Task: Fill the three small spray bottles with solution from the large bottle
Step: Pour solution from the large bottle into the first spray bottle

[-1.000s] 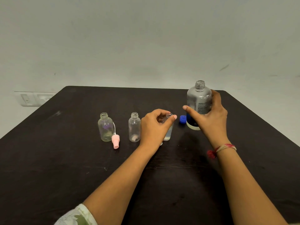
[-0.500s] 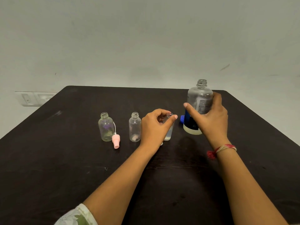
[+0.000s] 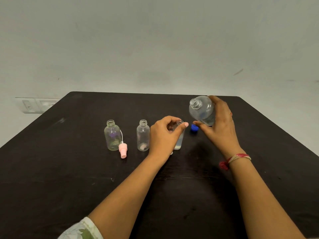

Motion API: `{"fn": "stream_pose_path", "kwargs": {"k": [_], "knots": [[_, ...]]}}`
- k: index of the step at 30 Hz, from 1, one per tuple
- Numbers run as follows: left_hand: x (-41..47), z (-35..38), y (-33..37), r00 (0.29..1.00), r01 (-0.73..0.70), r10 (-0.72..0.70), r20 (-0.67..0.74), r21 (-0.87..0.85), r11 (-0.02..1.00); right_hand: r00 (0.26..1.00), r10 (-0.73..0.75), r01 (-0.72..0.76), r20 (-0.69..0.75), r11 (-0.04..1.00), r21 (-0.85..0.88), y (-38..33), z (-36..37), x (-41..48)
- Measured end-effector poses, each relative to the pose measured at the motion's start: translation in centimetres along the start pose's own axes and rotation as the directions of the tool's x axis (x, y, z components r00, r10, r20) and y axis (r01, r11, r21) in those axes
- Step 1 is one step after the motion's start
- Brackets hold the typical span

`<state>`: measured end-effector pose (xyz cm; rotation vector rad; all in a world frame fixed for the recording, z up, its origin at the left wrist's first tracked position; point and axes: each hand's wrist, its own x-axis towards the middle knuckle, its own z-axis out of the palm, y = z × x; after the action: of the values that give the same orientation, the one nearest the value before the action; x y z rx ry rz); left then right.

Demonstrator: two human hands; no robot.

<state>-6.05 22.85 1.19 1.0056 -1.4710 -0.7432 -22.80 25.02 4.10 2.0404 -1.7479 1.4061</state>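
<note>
We grip the tilted large bottle (image 3: 202, 110) in the right hand (image 3: 220, 124); left hand (image 3: 165, 133) fingers clasp the third bottle (image 3: 178, 144). Next we likely align mouths and pour slowly.

Black table (image 3: 69, 169): bottles (image 3: 143, 135), caps (image 3: 122, 150).

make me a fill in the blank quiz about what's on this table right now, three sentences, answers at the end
1. The right hand holds the large bottle tilted toward the ____ hand.
2. The cap lying on the table beside the large bottle is ____ in colour.
3. The pink spray top rests against the ____ of the three small bottles.

Missing words: left; blue; leftmost
</note>
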Motion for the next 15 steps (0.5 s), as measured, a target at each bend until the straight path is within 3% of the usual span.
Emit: {"fn": "stream_pose_path", "kwargs": {"k": [15], "knots": [[-0.16, -0.02, 0.15, 1.0, -0.028, 0.028, -0.001, 0.017, 0.999, 0.983, -0.157, 0.172, 0.093, 0.969, -0.178, 0.61, 0.74, 0.1]]}}
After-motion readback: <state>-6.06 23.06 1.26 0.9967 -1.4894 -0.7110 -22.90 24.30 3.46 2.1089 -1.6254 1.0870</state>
